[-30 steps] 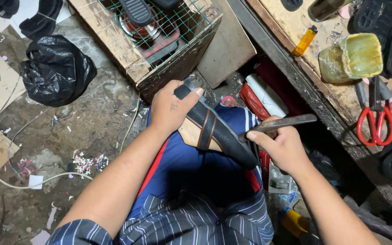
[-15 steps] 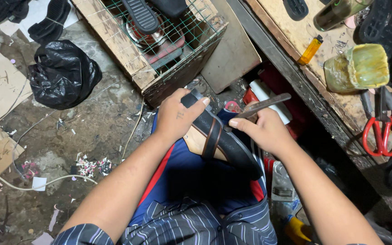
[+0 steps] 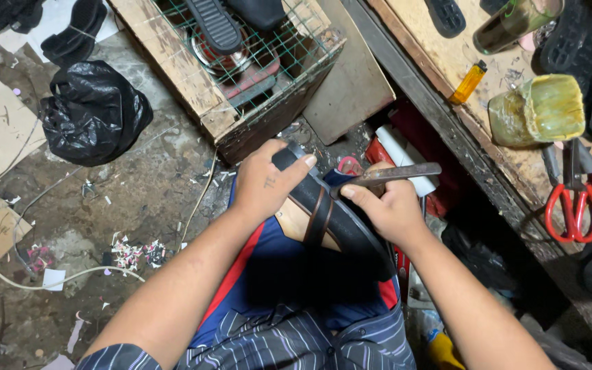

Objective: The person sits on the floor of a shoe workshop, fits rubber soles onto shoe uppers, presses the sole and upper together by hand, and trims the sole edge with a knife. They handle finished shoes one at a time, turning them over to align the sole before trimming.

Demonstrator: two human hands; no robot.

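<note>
sandal on the lap, blade at its edge

the left hand (image 3: 263, 186) clamps around the toe end of a dark sandal (image 3: 327, 218) that lies slanting across the person's lap, thumb stretched over the top of the sole. the right hand (image 3: 388, 209) is closed on a flat metal blade (image 3: 395, 173), gripping it near the working end, whose tip meets the sandal's upper edge just beside the straps. the blade's other end sticks out to the right, over the gap under the counter (image 3: 447, 82).

as a judgement of progress: the sandal looks whole, straps in place and the tan insole showing, with no loose offcut visible on the lap. the blade sits at one spot near the front of the sole, so work along that edge seems to be under way rather than finished; the heel half, down toward the right knee, shows no sign either way. whether the blade cuts, scrapes or pries cannot be told from here.

around them: a wooden crate (image 3: 193, 75) with wire mesh holds other shoes just ahead of the knees; a black bag (image 3: 94, 113) lies on the littered floor to the left. on the counter sit red scissors (image 3: 573, 205), a yellowish tub (image 3: 539, 109) and an orange lighter (image 3: 469, 82), none being touched.
</note>
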